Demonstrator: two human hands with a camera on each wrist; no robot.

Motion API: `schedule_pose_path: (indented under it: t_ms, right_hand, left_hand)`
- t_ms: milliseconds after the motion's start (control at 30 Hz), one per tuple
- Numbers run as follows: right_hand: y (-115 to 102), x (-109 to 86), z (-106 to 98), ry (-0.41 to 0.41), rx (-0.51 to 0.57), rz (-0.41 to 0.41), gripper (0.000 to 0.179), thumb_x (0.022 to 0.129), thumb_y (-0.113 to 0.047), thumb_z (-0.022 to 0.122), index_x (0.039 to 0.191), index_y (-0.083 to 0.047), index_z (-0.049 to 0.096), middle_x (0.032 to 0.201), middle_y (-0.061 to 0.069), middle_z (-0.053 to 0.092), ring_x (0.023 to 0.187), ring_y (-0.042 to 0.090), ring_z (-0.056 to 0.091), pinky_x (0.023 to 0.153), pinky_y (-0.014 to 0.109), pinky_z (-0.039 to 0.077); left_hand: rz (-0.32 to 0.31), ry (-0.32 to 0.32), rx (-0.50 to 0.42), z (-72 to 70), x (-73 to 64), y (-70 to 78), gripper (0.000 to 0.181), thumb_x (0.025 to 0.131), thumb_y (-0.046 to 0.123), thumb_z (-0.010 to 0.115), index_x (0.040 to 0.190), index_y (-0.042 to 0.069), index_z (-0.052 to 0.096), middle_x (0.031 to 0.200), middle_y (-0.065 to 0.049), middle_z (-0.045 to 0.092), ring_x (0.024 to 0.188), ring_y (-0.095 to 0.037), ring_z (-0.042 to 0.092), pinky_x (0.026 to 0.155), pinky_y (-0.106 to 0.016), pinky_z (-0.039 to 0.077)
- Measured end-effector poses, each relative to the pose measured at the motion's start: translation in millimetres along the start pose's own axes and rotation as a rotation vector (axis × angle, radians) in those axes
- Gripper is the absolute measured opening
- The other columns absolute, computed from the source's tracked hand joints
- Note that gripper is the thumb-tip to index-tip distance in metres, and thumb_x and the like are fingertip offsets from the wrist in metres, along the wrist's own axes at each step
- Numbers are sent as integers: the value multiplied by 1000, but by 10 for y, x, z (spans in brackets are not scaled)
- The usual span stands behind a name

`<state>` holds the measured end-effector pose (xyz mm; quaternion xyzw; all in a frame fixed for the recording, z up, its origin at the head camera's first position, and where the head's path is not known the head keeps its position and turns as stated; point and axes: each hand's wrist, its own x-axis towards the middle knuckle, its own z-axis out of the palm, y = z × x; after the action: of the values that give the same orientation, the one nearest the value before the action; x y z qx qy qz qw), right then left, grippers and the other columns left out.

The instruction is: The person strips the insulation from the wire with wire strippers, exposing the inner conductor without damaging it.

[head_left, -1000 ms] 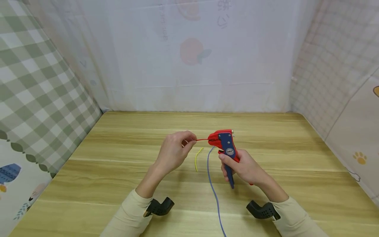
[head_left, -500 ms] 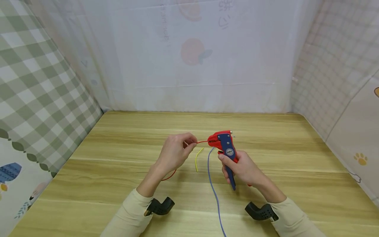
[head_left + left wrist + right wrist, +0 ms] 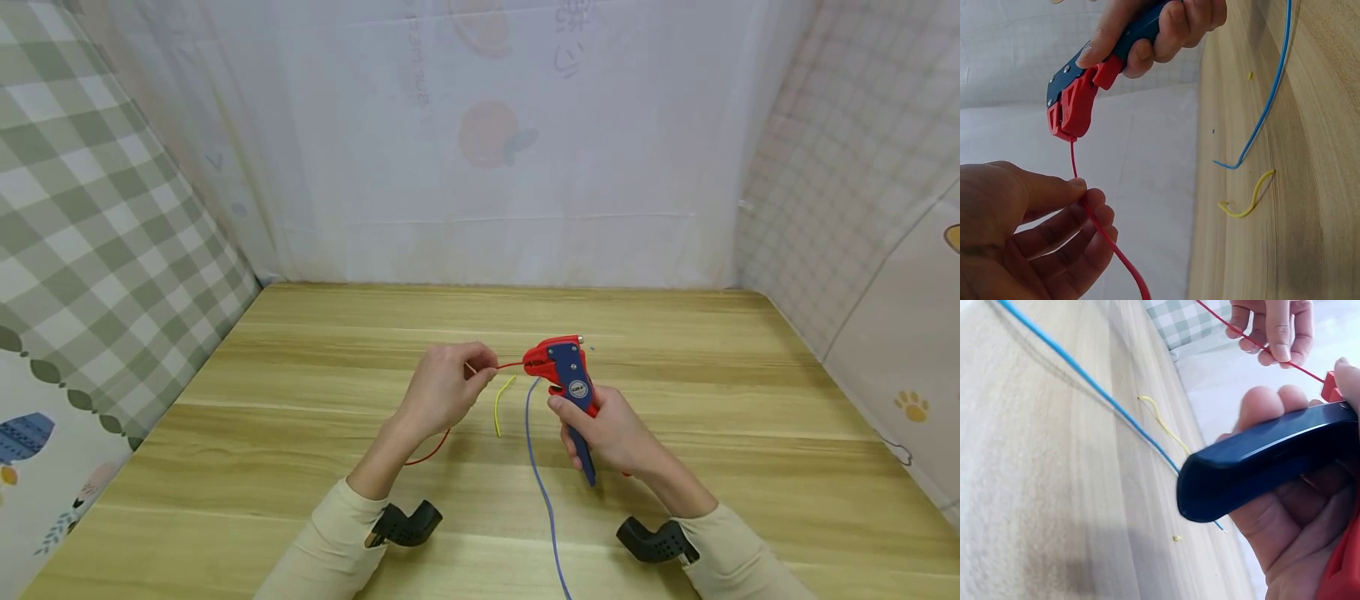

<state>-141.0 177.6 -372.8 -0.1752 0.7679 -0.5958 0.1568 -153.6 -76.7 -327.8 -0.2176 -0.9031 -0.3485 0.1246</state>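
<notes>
My left hand point(image 3: 446, 385) pinches a red wire point(image 3: 1113, 245) between thumb and forefinger, the other fingers loosely bent behind it. The wire's short front part runs straight into the jaws of a red and blue wire stripper point(image 3: 573, 375), while its tail hangs below the palm. My right hand point(image 3: 606, 425) grips the stripper's handles, thumb along the near side; in the right wrist view the dark blue handle point(image 3: 1260, 459) crosses the fingers. Both hands are raised above the table, the stripper's nose pointing at the left hand. The wire's end is hidden inside the jaws.
A blue wire point(image 3: 547, 500) lies on the wooden table point(image 3: 300, 350), running toward the front edge. Beside it rests a short curved yellow wire point(image 3: 498, 408). Tiny yellow point(image 3: 1250, 75) and blue scraps point(image 3: 1213, 131) lie nearby. Cloth walls point(image 3: 375, 167) enclose the back and sides.
The stripper and right hand have shifted slightly toward me and left. The left hand has lowered a little, still pinching the red wire, whose tail now shows below the left wrist.
</notes>
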Motion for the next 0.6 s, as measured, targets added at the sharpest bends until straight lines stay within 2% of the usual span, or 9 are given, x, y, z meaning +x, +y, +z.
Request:
schedule_pose_path:
  t_ms: [200,333,600]
  right_hand:
    - [-9,-8,16,10,4,32,45,110,-34,58,115,10,51,70,15,63,52,21,64,53,35,57]
    - [-10,-12,21,20,-8,46,44,109,-34,59,117,8,52,68,13,63,51,20,62,53,34,56]
    - [17,15,45,99,-38,101,37,101,-38,72,100,-3,57,62,6,61,47,19,60,47,31,52]
  left_hand:
    - [-22,-15,-8,3,-4,-6,9,95,5,76,89,11,76,82,-2,77,70,-12,68,66,-24,54]
    - [-21,-21,-8,1,-3,-6,9,95,4,76,89,11,76,81,-1,76,70,-11,68,66,-23,54]
    - [-25,-38,-16,1,6,-2,9,95,4,76,89,11,76,80,-3,76,69,-10,66,65,-23,53]
